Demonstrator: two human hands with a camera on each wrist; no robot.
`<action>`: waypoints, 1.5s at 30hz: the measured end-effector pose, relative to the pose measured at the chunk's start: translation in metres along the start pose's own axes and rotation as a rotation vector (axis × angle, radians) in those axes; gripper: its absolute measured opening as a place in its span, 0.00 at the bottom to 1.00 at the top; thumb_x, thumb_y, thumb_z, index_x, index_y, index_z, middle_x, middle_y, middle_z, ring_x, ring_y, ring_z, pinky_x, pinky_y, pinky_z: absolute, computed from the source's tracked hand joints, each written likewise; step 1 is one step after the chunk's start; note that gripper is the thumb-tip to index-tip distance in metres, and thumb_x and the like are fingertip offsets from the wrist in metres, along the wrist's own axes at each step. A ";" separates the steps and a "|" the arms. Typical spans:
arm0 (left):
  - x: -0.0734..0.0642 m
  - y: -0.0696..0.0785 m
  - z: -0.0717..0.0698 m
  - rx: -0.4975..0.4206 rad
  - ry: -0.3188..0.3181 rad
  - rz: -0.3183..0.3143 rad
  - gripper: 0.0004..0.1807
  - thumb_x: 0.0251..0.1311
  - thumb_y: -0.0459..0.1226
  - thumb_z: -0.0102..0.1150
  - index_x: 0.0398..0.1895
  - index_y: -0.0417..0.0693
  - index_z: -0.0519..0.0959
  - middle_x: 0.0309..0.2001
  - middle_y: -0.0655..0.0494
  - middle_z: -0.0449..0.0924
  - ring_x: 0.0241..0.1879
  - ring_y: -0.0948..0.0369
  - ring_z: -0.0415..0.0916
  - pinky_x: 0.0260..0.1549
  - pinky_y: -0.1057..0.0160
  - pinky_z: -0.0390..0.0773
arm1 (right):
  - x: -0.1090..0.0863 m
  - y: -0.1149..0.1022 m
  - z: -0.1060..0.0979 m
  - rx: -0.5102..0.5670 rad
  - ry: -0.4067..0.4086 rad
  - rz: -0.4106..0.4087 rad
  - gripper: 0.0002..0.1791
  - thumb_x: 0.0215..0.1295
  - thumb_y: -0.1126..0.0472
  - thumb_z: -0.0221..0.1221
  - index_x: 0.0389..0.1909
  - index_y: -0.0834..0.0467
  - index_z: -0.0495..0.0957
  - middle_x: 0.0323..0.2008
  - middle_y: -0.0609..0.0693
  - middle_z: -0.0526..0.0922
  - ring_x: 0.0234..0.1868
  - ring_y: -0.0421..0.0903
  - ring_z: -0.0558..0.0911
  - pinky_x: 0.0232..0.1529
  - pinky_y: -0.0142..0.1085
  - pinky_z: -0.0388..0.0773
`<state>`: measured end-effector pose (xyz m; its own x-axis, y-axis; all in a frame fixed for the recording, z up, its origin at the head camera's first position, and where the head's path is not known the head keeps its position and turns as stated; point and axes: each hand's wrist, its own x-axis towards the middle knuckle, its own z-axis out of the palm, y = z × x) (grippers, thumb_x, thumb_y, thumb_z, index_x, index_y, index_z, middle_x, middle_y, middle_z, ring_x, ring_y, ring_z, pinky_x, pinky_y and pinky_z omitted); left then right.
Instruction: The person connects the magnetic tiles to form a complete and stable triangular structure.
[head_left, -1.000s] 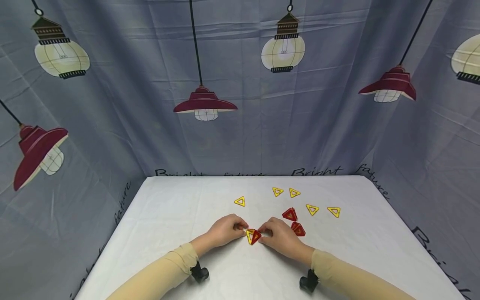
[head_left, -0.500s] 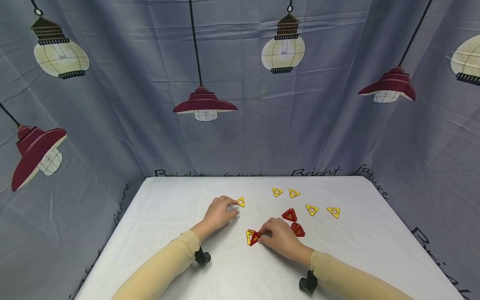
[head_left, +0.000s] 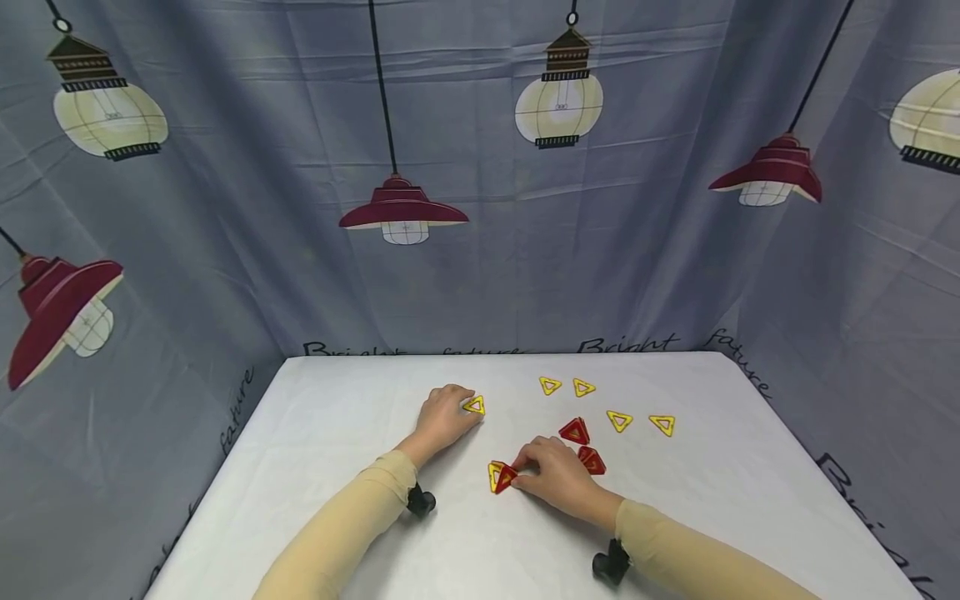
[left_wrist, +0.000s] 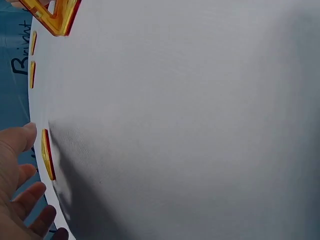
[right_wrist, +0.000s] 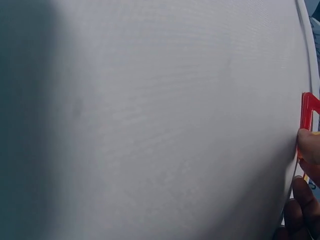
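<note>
While the person leaned over the white worktop (head_left: 337,467), the left hand (head_left: 442,421) reached a loose yellow triangle tile (head_left: 475,406), fingertips at its edge; whether they had pinched it or only touched it could not be told. The right hand (head_left: 551,477) gripped a small red-and-yellow assembly of tiles (head_left: 501,477), standing on the worktop near the front centre. Two red assemblies (head_left: 575,432) sat just beside the right hand, and four more yellow tiles (head_left: 619,421) lay flat farther back. From where I stood, the thin flat tile seemed likely to slide away under the fingertips instead of lifting, and the half-built assembly could collapse if the right hand's grip shifted.
</note>
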<state>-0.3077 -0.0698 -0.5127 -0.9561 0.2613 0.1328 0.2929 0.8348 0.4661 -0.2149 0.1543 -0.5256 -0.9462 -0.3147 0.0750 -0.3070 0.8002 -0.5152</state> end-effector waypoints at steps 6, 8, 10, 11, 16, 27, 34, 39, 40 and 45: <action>0.005 0.002 0.001 0.026 0.002 0.018 0.28 0.64 0.49 0.68 0.62 0.44 0.81 0.57 0.46 0.79 0.56 0.48 0.72 0.56 0.50 0.73 | 0.001 -0.001 0.001 0.003 -0.006 -0.008 0.09 0.56 0.51 0.76 0.34 0.41 0.84 0.35 0.34 0.77 0.40 0.39 0.73 0.44 0.40 0.74; 0.006 0.002 0.001 0.024 0.003 0.023 0.27 0.65 0.49 0.68 0.63 0.44 0.81 0.57 0.46 0.79 0.54 0.48 0.72 0.54 0.50 0.73 | 0.001 -0.001 0.002 0.003 -0.006 -0.017 0.09 0.57 0.51 0.76 0.33 0.41 0.83 0.35 0.35 0.78 0.40 0.39 0.73 0.43 0.40 0.74; 0.006 0.002 0.002 0.039 0.000 0.045 0.25 0.67 0.48 0.66 0.63 0.45 0.81 0.58 0.46 0.79 0.56 0.48 0.72 0.56 0.50 0.73 | 0.002 -0.001 0.003 0.004 -0.008 -0.019 0.09 0.56 0.52 0.75 0.33 0.42 0.83 0.35 0.35 0.78 0.40 0.40 0.73 0.43 0.40 0.74; 0.006 0.001 0.002 0.055 -0.004 0.063 0.24 0.68 0.47 0.65 0.63 0.45 0.81 0.59 0.47 0.79 0.57 0.47 0.73 0.57 0.49 0.73 | 0.002 -0.001 0.004 0.004 -0.010 -0.019 0.09 0.57 0.52 0.75 0.33 0.42 0.83 0.35 0.35 0.78 0.40 0.40 0.73 0.43 0.40 0.74; -0.003 0.000 -0.001 0.174 -0.079 0.202 0.22 0.74 0.47 0.57 0.65 0.47 0.80 0.65 0.50 0.77 0.64 0.49 0.72 0.63 0.48 0.71 | 0.002 -0.002 0.004 -0.008 -0.005 -0.027 0.09 0.56 0.52 0.75 0.33 0.42 0.83 0.35 0.35 0.78 0.39 0.39 0.72 0.42 0.40 0.73; -0.025 -0.005 -0.009 0.311 -0.238 0.301 0.29 0.77 0.52 0.49 0.72 0.46 0.72 0.75 0.47 0.64 0.74 0.50 0.62 0.70 0.51 0.64 | 0.002 -0.002 -0.001 -0.017 0.015 -0.040 0.09 0.57 0.52 0.75 0.34 0.42 0.83 0.36 0.34 0.78 0.40 0.39 0.72 0.43 0.40 0.74; -0.037 -0.008 -0.013 0.276 -0.250 0.288 0.28 0.77 0.49 0.50 0.72 0.45 0.72 0.76 0.44 0.63 0.74 0.50 0.61 0.70 0.51 0.64 | 0.001 -0.001 0.001 -0.014 0.018 -0.034 0.09 0.57 0.52 0.75 0.34 0.42 0.83 0.36 0.34 0.78 0.40 0.39 0.72 0.43 0.40 0.74; -0.049 -0.015 -0.015 0.270 -0.249 0.304 0.27 0.77 0.48 0.51 0.72 0.44 0.73 0.75 0.44 0.64 0.74 0.49 0.61 0.70 0.50 0.63 | 0.000 0.000 0.002 -0.011 0.021 -0.019 0.10 0.56 0.52 0.76 0.33 0.41 0.83 0.36 0.34 0.78 0.40 0.39 0.72 0.44 0.40 0.74; -0.052 -0.016 -0.015 0.270 -0.247 0.310 0.27 0.77 0.47 0.51 0.72 0.44 0.73 0.75 0.43 0.64 0.74 0.49 0.61 0.71 0.50 0.63 | 0.000 0.000 0.002 -0.009 0.022 -0.016 0.10 0.56 0.52 0.76 0.33 0.41 0.83 0.36 0.34 0.78 0.40 0.39 0.72 0.44 0.40 0.74; -0.069 -0.021 -0.020 0.261 -0.252 0.327 0.27 0.77 0.46 0.52 0.72 0.43 0.72 0.75 0.43 0.64 0.74 0.47 0.61 0.71 0.49 0.62 | 0.000 0.001 0.003 -0.005 0.017 -0.008 0.10 0.56 0.52 0.76 0.33 0.41 0.83 0.35 0.35 0.78 0.40 0.40 0.72 0.44 0.41 0.74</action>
<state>-0.2482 -0.1152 -0.5147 -0.7907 0.6122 0.0051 0.6012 0.7748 0.1958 -0.2145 0.1541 -0.5287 -0.9453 -0.3125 0.0940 -0.3153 0.8000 -0.5105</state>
